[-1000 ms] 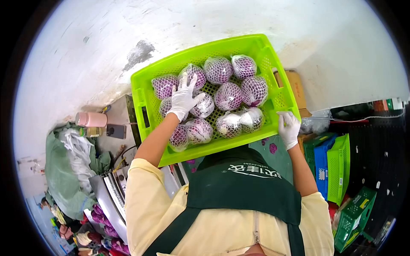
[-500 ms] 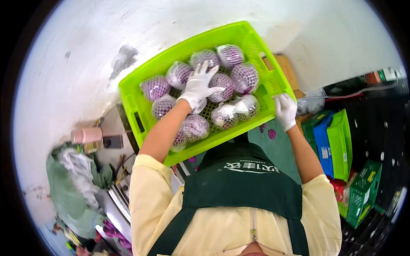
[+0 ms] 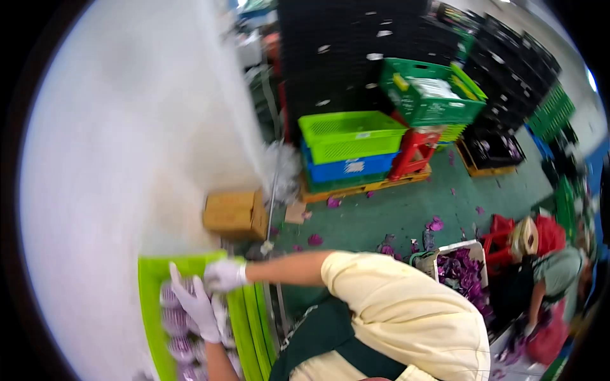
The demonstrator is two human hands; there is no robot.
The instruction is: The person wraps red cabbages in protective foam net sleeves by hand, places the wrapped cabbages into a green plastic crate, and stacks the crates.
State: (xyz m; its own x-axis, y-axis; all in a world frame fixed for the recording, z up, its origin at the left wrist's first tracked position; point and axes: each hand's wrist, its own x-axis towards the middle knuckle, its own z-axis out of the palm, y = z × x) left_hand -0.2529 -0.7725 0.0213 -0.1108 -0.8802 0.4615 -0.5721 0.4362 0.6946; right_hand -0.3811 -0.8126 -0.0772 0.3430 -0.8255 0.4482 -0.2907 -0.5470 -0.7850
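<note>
A light green plastic crate [image 3: 150,317] stands at the lower left, against the white wall. Several purple cabbages in white foam nets [image 3: 181,348] lie inside it. Over the cabbages is my left hand [image 3: 197,308], in a white glove, with its fingers stretched apart and holding nothing. At the crate's near corner, my gloved right hand [image 3: 225,275] has its fingers curled over the rim. Blur softens both hands, and the left forearm and hand hide part of the cabbages.
A cardboard box [image 3: 234,214] sits beyond the crate by the wall. Stacked green and blue crates [image 3: 352,136] stand on a pallet. To the right is a white basket of purple leaves [image 3: 460,267], near another person [image 3: 553,279]. Loose leaves [image 3: 315,239] dot the floor.
My view has swung right, so the crate now appears at the lower left and the room behind shows. The left hand still lies spread over the cabbages; the right stays at the crate's corner.
</note>
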